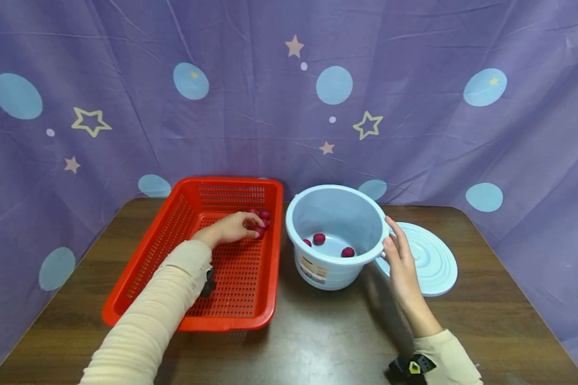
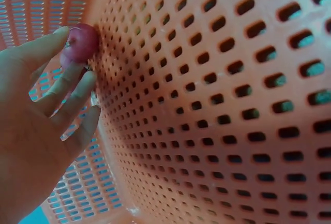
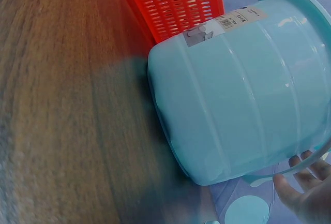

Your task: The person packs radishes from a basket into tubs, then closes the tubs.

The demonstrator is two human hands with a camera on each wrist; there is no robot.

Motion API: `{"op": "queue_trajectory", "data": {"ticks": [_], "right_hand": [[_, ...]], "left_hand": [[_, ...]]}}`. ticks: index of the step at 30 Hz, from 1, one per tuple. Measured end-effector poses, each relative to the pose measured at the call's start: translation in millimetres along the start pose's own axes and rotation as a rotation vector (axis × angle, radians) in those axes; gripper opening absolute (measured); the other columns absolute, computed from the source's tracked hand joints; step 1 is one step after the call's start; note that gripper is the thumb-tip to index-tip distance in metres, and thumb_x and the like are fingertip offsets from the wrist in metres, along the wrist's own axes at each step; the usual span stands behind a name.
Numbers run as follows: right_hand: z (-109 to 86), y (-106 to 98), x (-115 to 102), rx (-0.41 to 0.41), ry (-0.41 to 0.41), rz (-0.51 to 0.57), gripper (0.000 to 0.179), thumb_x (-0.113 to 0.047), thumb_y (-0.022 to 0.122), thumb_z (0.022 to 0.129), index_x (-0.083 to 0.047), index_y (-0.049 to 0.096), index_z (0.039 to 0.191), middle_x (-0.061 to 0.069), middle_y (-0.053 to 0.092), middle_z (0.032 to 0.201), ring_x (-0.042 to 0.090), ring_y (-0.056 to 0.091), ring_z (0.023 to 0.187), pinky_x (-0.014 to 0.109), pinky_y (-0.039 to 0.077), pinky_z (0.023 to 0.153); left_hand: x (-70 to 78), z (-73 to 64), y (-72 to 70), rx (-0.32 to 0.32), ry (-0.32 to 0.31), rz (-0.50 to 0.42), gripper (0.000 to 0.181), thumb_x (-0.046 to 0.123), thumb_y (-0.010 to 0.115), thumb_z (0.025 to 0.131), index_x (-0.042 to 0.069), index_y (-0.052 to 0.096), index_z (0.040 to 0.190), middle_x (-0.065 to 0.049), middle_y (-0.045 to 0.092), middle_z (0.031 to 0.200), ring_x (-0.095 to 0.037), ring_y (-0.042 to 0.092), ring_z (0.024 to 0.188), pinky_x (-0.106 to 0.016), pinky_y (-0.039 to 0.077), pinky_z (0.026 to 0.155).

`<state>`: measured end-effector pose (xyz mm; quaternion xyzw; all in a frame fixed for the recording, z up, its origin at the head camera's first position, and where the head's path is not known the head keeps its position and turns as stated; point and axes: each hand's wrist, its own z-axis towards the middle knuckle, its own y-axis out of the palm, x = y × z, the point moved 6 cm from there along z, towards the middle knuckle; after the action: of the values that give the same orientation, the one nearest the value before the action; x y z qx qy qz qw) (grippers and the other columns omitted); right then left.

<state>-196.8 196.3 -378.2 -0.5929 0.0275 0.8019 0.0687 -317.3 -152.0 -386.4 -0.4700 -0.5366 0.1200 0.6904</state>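
Inside the red basket (image 1: 276, 267), my left hand (image 1: 231, 227) pinches a small round dark-red radish (image 2: 83, 43) between thumb and fingers, by the basket's right wall. Several more radishes (image 1: 265, 214) lie beside it in the far right corner. My right hand (image 1: 404, 267) holds the light-blue bucket (image 1: 329, 275) at its right side, with the thumb in front of the handle (image 3: 310, 159) and the fingers behind it. Three radishes (image 1: 348, 252) show on the floor of the upright bucket. One of them is partly hidden by the rim.
A round light-blue lid (image 1: 431, 262) lies flat on the wooden table (image 1: 491, 321), right of the bucket and partly behind my right hand. Basket and bucket stand close side by side. A purple curtain (image 1: 414, 64) with stars and dots hangs behind the table.
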Motion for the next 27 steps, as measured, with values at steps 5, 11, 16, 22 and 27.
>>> {"op": "queue_trajectory", "data": {"ticks": [5, 11, 16, 22, 27], "right_hand": [[-0.8, -1, 0, 0.002, 0.004, 0.001, 0.049, -0.021, 0.041, 0.107, -0.011, 0.033, 0.154, 0.018, 0.039, 0.151, 0.012, 0.046, 0.126, 0.020, 0.041, 0.094], [-1.3, -2, 1, 0.006, 0.004, 0.001, 0.049, -0.021, 0.042, 0.107, -0.011, 0.033, 0.154, 0.017, 0.039, 0.151, 0.012, 0.046, 0.126, 0.020, 0.041, 0.094], [-1.0, -3, 3, 0.009, 0.011, -0.003, 0.049, -0.022, 0.042, 0.107, -0.011, 0.034, 0.154, 0.017, 0.040, 0.151, 0.011, 0.046, 0.125, 0.019, 0.042, 0.093], [0.4, -3, 4, 0.010, 0.023, -0.021, 0.049, -0.024, 0.042, 0.107, -0.013, 0.033, 0.154, 0.014, 0.039, 0.152, 0.012, 0.045, 0.127, 0.018, 0.042, 0.093], [1.1, -1, 3, 0.005, 0.026, -0.021, 0.050, -0.025, 0.042, 0.107, -0.014, 0.034, 0.154, 0.016, 0.040, 0.151, 0.015, 0.045, 0.127, 0.020, 0.042, 0.093]], "left_hand": [[-1.2, 1.2, 5.1, -0.017, -0.010, 0.008, 0.026, 0.004, 0.069, 0.090, -0.002, 0.065, 0.115, -0.020, 0.064, 0.116, -0.033, 0.058, 0.104, -0.048, 0.043, 0.097], [1.0, 4.3, 12.0, -0.028, 0.010, 0.018, 0.025, 0.002, 0.068, 0.090, -0.002, 0.061, 0.114, -0.018, 0.065, 0.108, -0.031, 0.060, 0.098, -0.042, 0.045, 0.091], [-1.2, 4.3, 11.4, -0.014, 0.004, -0.001, 0.023, 0.000, 0.069, 0.088, -0.002, 0.059, 0.109, -0.017, 0.063, 0.101, -0.031, 0.058, 0.093, -0.036, 0.044, 0.083], [-3.2, 4.1, 9.4, -0.019, 0.017, -0.044, 0.025, -0.002, 0.071, 0.085, -0.001, 0.057, 0.106, -0.019, 0.063, 0.101, -0.031, 0.058, 0.094, -0.035, 0.045, 0.080], [-2.0, 3.5, 2.3, -0.011, 0.017, -0.015, 0.024, 0.001, 0.072, 0.085, 0.002, 0.060, 0.106, -0.013, 0.063, 0.099, -0.028, 0.058, 0.093, -0.036, 0.045, 0.082]]}}
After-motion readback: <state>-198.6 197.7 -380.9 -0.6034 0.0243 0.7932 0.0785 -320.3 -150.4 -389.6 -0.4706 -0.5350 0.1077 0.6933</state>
